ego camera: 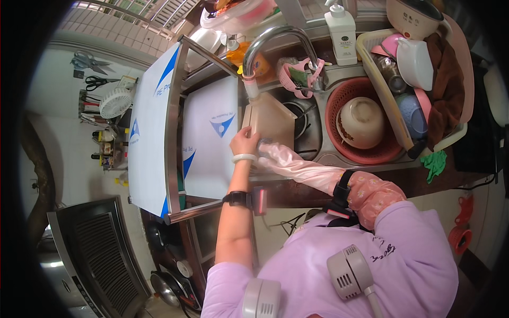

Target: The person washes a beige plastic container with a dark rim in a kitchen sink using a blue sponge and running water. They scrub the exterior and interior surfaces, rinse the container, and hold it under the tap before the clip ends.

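A beige plastic container (274,119) stands tilted in the sink under the curved metal tap (274,33). Its near left edge is pinched by my bare left hand (243,142), which has a pale bangle at the wrist. My right hand (270,155), in a pink glove, is pressed close to the container's near side, beside the left. At its fingertips is a blurred greyish patch (264,140); whether this is a scrubber or part of the glove cannot be told. The right fingers are mostly hidden.
Right of the container, a red basket (332,131) holds an upturned bowl (362,123). A dish rack (381,83) full of crockery stands beyond. Left is a metal-framed shelf (175,119) with film-covered panels. A pump bottle (342,39) and a pink sponge holder (290,81) flank the tap.
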A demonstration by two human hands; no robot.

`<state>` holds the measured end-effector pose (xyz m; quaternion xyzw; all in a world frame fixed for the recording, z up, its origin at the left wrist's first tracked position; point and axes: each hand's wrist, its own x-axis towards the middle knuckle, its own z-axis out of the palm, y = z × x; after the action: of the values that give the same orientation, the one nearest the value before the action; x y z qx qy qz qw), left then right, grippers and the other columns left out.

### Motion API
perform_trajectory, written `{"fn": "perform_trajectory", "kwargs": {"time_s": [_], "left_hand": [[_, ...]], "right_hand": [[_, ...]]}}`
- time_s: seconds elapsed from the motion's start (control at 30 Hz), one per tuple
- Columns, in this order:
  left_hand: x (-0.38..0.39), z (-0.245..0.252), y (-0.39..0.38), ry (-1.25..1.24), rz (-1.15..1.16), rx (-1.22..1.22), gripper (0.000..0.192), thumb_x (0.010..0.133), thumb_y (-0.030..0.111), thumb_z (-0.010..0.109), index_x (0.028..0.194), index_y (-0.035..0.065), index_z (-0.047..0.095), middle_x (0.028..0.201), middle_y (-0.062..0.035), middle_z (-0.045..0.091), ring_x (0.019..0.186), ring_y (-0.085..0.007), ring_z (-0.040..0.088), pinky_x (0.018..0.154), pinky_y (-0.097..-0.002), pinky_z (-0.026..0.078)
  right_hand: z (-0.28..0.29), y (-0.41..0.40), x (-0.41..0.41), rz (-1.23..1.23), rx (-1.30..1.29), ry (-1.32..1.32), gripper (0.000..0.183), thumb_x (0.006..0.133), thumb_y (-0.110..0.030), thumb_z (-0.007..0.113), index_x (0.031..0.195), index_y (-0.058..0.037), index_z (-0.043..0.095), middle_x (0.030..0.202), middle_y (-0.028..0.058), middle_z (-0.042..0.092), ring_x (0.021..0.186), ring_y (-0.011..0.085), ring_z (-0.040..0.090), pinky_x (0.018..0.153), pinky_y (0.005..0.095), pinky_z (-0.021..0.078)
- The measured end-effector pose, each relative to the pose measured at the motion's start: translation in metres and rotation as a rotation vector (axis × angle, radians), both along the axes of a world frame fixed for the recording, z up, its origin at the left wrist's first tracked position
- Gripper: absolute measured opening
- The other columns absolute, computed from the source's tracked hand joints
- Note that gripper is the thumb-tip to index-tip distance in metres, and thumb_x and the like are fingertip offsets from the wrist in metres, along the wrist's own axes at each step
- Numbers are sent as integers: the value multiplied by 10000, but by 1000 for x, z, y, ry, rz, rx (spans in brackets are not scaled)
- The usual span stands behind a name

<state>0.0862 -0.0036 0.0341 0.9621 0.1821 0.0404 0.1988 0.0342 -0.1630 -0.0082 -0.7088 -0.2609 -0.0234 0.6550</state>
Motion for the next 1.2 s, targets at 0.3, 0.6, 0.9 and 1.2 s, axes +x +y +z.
{"fn": "perform_trajectory", "kwargs": {"time_s": [0.3,0.6,0.9,1.2], "left_hand": [[-1,-2,2,47,-41,6,571,659,435,742,1110,86,699,966,-167,706,881,-280,684,834,-354,517],[10,6,0,142,-95,23,569,662,453,751,1079,68,706,987,-166,701,902,-307,674,837,-360,517],[44,1,-15,211,-33,-23,463,701,391,686,1038,75,717,1024,-192,681,971,-346,642,897,-387,491],[66,-19,10,350,146,-258,455,759,399,649,1057,59,703,1058,-168,685,998,-325,646,902,-370,486]], "right_hand": [[-23,-27,11,92,-286,463,341,833,-218,573,1082,8,627,1025,242,631,1004,338,614,856,395,471],[-26,-39,20,288,-221,456,470,874,-268,589,1224,38,515,1139,222,581,1059,305,573,897,368,450],[15,-54,42,151,120,632,546,858,-247,681,1280,29,473,990,79,573,892,138,580,781,281,466],[23,-76,51,-37,-640,155,340,861,-153,564,1188,-60,567,884,271,619,869,424,605,747,471,479]]}}
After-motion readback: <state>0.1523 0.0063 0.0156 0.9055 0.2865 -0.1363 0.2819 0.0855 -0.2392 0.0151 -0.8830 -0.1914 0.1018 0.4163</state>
